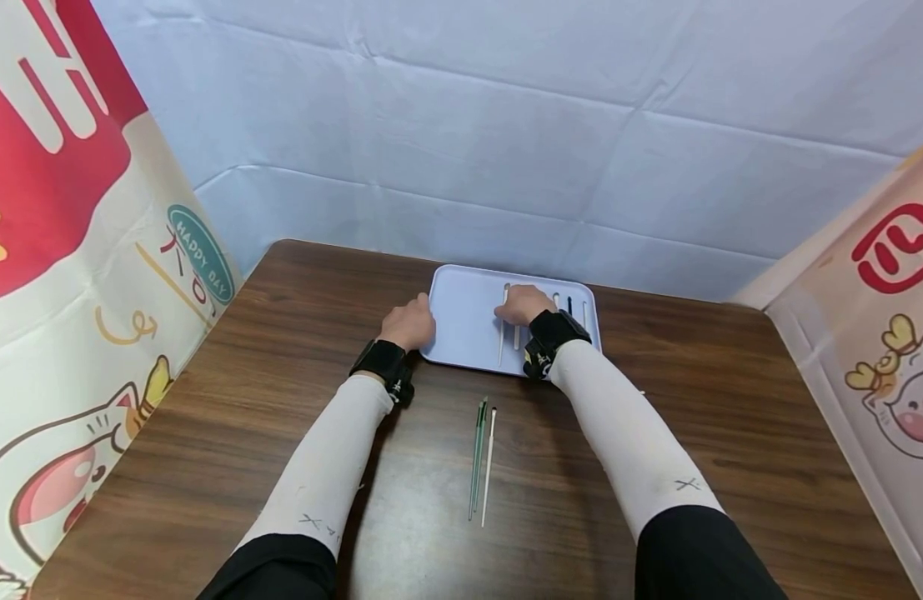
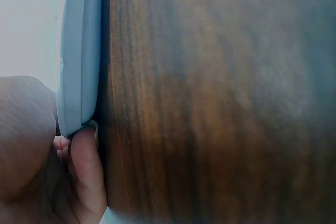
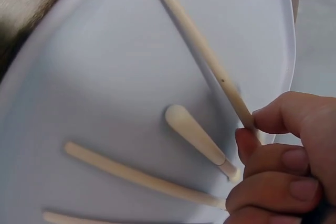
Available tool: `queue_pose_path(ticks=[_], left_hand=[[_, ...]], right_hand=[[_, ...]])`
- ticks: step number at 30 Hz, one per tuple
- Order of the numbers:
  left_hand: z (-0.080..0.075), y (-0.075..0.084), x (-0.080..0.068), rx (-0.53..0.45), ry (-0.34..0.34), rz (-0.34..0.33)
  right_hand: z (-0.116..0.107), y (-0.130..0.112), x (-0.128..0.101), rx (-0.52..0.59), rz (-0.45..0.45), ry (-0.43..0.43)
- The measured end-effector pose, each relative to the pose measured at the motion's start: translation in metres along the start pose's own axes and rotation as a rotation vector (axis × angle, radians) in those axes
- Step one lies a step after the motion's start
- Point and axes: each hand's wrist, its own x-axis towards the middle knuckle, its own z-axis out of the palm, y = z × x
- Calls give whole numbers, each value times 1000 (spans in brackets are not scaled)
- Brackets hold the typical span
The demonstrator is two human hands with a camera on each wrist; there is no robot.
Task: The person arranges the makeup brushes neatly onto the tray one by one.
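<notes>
My left hand [image 1: 408, 322] grips the left edge of a pale lilac tray [image 1: 461, 312]; the left wrist view shows a fingertip under the tray's rim [image 2: 79, 77]. Over the tray, my right hand [image 1: 523, 306] pinches one end of a thin pale wooden stick [image 3: 202, 48] between thumb and forefinger. The stick slants above the tray floor, its far end close to it. Beside it lie a short wooden piece with a rounded end [image 3: 194, 135] and another thin wooden stick [image 3: 142, 179]. The pinched end is partly hidden by my fingers.
Near me on the brown wood table [image 1: 318, 500] lie thin green sticks [image 1: 478, 458] and a pale stick with a dark tip [image 1: 489, 467]. More slim pieces, one dark [image 1: 569, 307], lie at the tray's right. A pale blue cloth [image 1: 491, 133] hangs behind.
</notes>
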Motion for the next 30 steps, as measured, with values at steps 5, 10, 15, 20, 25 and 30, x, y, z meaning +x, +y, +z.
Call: queue_pose_path(ticks=[5,10,15,20,25,30], left_hand=[[1,0,2,5,-1,-7],[1,0,2,4,1,-3],[1,0,4,3,1,1],[1,-2,5,7,0,-1],[2,-4,6,5,2,-1],[2,-4,5,14,-4,-2]], right_hand=[[2,0,-1,14,2,15],[3,1,0,12,8,11],[3,1,-1,10,-7,6],[2,1,-2,27,-3,1],[2,0,-4,37,-1,6],[4,0,-1,22,2,-12]])
